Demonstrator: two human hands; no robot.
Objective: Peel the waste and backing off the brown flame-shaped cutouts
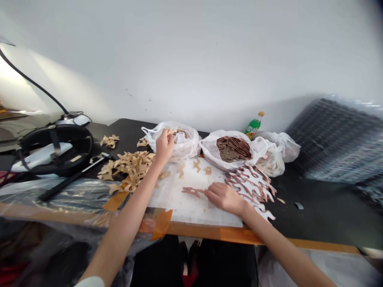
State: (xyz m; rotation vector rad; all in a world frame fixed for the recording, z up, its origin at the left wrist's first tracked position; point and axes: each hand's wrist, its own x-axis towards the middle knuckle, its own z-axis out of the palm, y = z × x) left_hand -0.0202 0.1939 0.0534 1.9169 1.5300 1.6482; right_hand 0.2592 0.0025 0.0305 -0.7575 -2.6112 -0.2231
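Observation:
My left hand (164, 146) is raised at the near side of a white plastic bag (190, 148), its fingers pinching a small tan cut-out piece (171, 131). Over the white sheet (179, 209), my right hand (224, 196) is closed on one end of a flat reddish-brown cut-out (192, 191). A few loose tan scraps (196, 165) lie on the sheet beyond it. To the left is a heap of tan cut-out pieces (134, 167). Close by my right hand, wavy brown-and-white cut-outs (251, 185) are piled in overlapping rows.
A second white bag (212, 149) holds many brown pieces (233, 148). Behind stand a green bottle (253, 126) and knotted bags (283, 145). Bubble-wrapped dark stacks (338, 137) fill the right. On the left are a hammer-like tool (74, 177), a round black container (85, 145) and a lamp (38, 85).

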